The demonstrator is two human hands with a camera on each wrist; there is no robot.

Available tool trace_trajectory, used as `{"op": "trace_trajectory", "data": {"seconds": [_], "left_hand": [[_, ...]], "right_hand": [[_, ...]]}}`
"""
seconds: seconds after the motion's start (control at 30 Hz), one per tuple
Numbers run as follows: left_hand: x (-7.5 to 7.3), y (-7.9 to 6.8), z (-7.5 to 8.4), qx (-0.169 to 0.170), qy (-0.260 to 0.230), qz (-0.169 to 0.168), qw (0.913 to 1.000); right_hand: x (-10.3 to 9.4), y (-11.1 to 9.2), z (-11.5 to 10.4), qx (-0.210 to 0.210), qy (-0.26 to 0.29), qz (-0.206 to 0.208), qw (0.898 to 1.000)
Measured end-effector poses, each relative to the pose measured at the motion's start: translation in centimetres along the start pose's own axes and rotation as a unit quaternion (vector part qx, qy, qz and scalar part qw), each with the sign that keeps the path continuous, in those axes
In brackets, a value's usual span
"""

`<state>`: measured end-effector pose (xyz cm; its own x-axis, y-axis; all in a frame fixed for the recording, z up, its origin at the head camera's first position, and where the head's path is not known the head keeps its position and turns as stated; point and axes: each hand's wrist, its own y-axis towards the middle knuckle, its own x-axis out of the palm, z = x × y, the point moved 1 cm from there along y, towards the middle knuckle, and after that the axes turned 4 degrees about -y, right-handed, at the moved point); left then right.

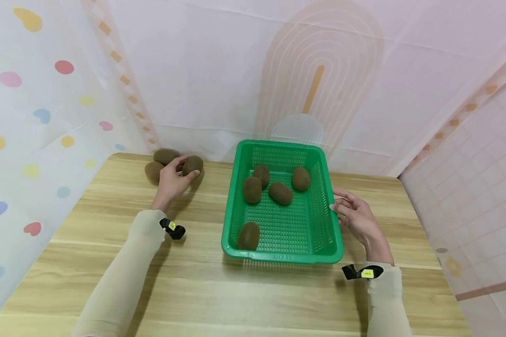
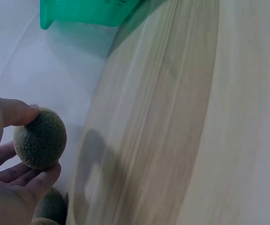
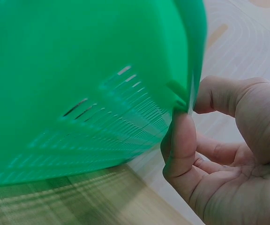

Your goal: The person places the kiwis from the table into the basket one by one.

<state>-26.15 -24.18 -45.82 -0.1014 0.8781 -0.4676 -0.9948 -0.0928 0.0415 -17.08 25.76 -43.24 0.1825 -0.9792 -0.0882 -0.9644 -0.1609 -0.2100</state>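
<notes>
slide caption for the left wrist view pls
Left hand holding a kiwifruit in its fingers, two more kiwifruit at lower left, green basket at the top edge.

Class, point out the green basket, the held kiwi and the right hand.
Green basket (image 1: 278,257): head view, near rim.
Held kiwi (image 2: 42,139): left wrist view, fuzzy side.
Right hand (image 1: 356,216): head view, middle of the hand.

Left arm: long cream-beige fabric sleeve (image 1: 115,271), loose, ending in a plain cuff. Black curved wrist mount (image 1: 177,232) at the cuff, small yellow label (image 1: 172,225) on it. Right arm matches: cream-beige right sleeve (image 1: 386,299), black two-lobed right mount (image 1: 351,272), yellow rectangular tag (image 1: 367,273), dark lettering too small to read. Left hand (image 1: 173,181), right hand (image 1: 357,217) both bare.
</notes>
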Motion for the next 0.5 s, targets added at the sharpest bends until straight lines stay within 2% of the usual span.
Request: {"op": "trace_trajectory", "data": {"seconds": [0.23, 0.5], "left_hand": [[0.4, -0.6, 0.9, 0.039, -0.017, -0.006, 0.9991], [0.7, -1.0, 1.4, 0.055, -0.029, -0.010, 0.9980]], "right_hand": [[-0.1, 0.0, 0.0, -0.005, 0.011, -0.004, 1.000], [-0.1, 0.0, 0.0, 0.001, 0.014, -0.005, 1.000]]}}
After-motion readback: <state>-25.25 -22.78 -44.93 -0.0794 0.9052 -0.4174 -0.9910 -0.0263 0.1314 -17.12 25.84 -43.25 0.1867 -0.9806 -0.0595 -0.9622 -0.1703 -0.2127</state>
